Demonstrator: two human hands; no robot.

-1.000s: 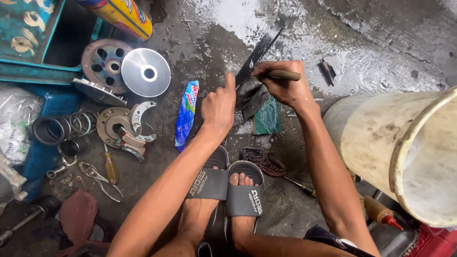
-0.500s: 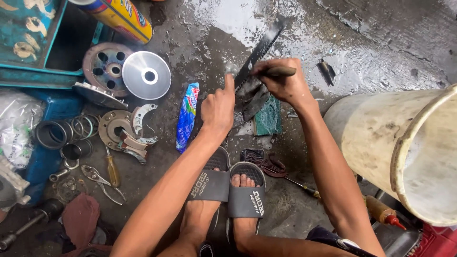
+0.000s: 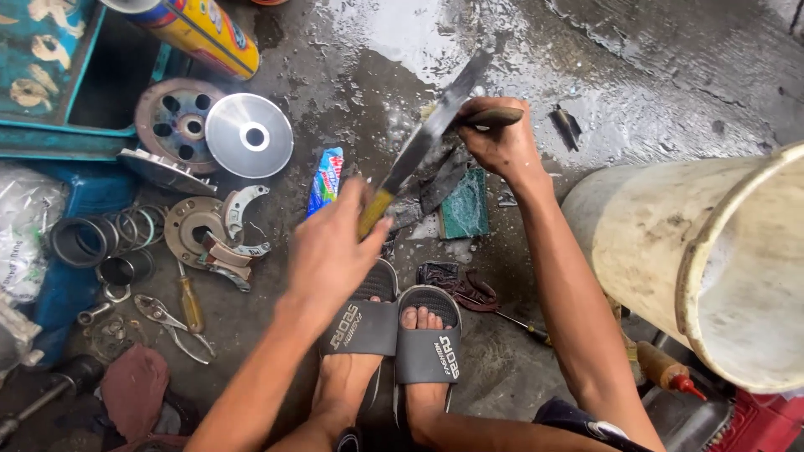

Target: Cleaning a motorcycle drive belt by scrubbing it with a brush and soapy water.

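My left hand [image 3: 333, 255] pinches the yellowish near end of a long flat metal blade [image 3: 431, 130] that slants up and away to the right. My right hand [image 3: 502, 142] is closed around a dark, rounded handle [image 3: 492, 117] beside the blade's upper part. Below the blade, on the wet concrete, lie a dark flat metal piece [image 3: 435, 186] and a green block [image 3: 465, 205]. My feet in grey slide sandals [image 3: 425, 343] rest just in front of them.
A large dirty white bucket [image 3: 670, 251] stands at right. At left lie a shiny round disc [image 3: 249, 134], a holed drum [image 3: 172, 124], a plate with brake-like shoes [image 3: 209, 230], rings [image 3: 79, 241], pliers [image 3: 172, 322], a screwdriver [image 3: 191, 303], a yellow spray can [image 3: 201, 32] and a teal tray [image 3: 50, 142].
My left hand has drawn back toward my body along the blade, and more of the blade's length now shows. The right hand stays in nearly the same place.
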